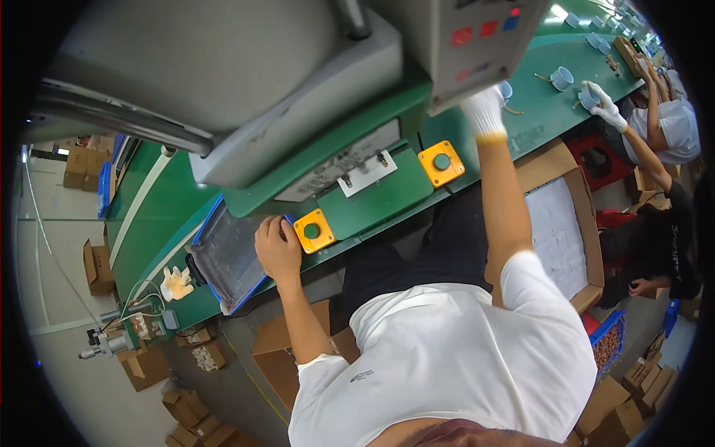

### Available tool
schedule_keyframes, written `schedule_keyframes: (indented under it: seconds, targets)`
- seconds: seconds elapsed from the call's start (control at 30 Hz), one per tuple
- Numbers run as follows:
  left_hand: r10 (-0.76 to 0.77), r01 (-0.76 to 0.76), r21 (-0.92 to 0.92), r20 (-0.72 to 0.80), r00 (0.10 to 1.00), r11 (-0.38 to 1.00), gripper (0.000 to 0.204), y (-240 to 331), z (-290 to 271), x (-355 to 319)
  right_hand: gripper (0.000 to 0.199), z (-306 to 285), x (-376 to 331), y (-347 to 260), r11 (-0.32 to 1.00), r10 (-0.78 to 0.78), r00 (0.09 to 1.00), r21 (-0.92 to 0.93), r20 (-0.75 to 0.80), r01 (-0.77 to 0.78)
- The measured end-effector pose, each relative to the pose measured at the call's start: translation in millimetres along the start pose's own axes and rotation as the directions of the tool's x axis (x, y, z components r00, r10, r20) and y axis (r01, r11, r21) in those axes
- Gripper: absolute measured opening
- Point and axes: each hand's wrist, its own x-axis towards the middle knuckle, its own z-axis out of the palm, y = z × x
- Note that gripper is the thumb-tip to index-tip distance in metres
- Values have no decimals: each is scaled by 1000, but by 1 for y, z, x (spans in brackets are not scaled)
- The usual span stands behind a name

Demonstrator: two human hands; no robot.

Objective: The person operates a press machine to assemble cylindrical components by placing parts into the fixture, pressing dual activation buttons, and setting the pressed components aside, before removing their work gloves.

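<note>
My left hand (278,249) is bare and lies with bent fingers at the rim of a blue-edged tray (232,257), right beside a yellow button box (313,231). Nothing shows in its grasp. In a white knit glove, my right hand (485,113) reaches past the machine's control panel (484,48), which hides its fingers. A light blue cup (506,91) with a brown strip near it sits just beyond that hand. Between my arms stands the green and grey press (328,160); a second yellow button box (441,165) is at its right.
A co-worker's gloved hand (607,110) is at another blue cup (588,97) on the green conveyor (536,71). An open carton (588,246) with white contents stands to my right. A loose glove (176,284) lies left of the tray. Cartons (186,410) fill the lower left floor.
</note>
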Motion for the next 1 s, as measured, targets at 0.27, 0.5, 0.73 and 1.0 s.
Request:
schedule_keyframes:
  seconds: [0.27, 0.5, 0.73, 1.0]
  targets:
    - [-48, 49, -15, 30, 998, 999, 22, -3, 0, 0, 40, 61, 76, 47, 888, -108, 956, -406, 272, 216]
    - [-68, 69, -25, 44, 997, 997, 21, 6, -3, 6, 51, -80, -36, 96, 629, -301, 953, -751, 4, 202]
    - [-95, 128, -153, 211, 973, 980, 31, -23, -13, 16, 50, -36, -102, -43, 906, 7, 988, 419, -155, 59]
    - [-126, 179, -158, 297, 947, 971, 13, -18, -23, 14, 59, 29, -140, -145, 866, -473, 881, 199, 28, 459]
